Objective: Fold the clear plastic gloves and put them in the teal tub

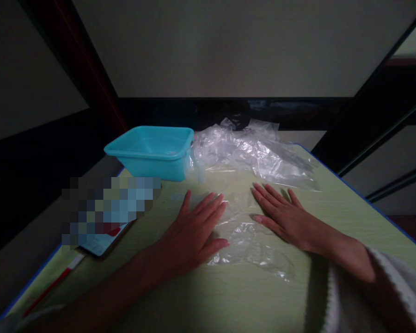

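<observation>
A clear plastic bag (pixel 244 236) lies spread and wrinkled on the pale green table (pixel 208 305). On its left side rests my left hand (pixel 194 231), palm down, with the fingers apart. My right hand (pixel 284 215) lies flat at the bag's right side, fingers stretched toward the middle; whether it touches the film I cannot tell. Neither hand grips anything. Behind the hands, a heap of crumpled clear plastic bags (pixel 242 148) covers the far part of the table.
A turquoise plastic basin (pixel 152 166) stands at the back left. Near the left edge lies a phone (pixel 102 243), partly blurred out, with a red and white cable (pixel 60 280) running from it. A panelled wall (pixel 229 51) rises behind the table.
</observation>
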Demonstrator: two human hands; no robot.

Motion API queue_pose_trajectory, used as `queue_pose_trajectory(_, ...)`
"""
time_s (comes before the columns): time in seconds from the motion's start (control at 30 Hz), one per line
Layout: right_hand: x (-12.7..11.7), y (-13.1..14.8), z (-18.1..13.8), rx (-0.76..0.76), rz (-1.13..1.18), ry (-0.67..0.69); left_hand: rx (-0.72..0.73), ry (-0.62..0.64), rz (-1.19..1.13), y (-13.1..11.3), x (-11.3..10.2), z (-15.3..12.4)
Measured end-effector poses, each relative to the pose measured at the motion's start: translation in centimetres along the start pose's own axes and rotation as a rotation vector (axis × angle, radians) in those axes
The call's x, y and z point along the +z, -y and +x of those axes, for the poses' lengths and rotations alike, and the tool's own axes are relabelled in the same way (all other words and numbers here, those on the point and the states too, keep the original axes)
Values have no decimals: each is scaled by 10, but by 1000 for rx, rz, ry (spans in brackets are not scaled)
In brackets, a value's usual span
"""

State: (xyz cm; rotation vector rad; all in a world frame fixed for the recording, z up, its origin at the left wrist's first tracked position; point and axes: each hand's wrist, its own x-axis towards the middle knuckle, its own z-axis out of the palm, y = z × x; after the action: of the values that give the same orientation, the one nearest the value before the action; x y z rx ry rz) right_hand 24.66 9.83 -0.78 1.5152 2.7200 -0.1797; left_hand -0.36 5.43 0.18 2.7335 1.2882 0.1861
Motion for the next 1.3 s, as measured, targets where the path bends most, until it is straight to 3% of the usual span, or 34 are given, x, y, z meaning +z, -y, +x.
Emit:
queue_pose_trajectory(0.23, -5, 14, 2, -176, 64, -26, 58, -112, 60, 8, 9, -11)
queue_pose_trajectory(0.47, 1, 15, 2, -175, 58, -32, 87, -191, 70, 10, 12, -17)
queue_pose_trajectory(0.7, -1, 18, 3, -150, 33, -39, 100, -184, 63, 9, 14, -16)
queue_pose_trajectory(1.07, 0, 1, 0, -140, 30, -52, 156, -193, 54, 5, 11, -19)
queue_pose_trajectory(1.3, -27, -8, -8, -231, 86, -75, 170, -149, 38, 3, 8, -19)
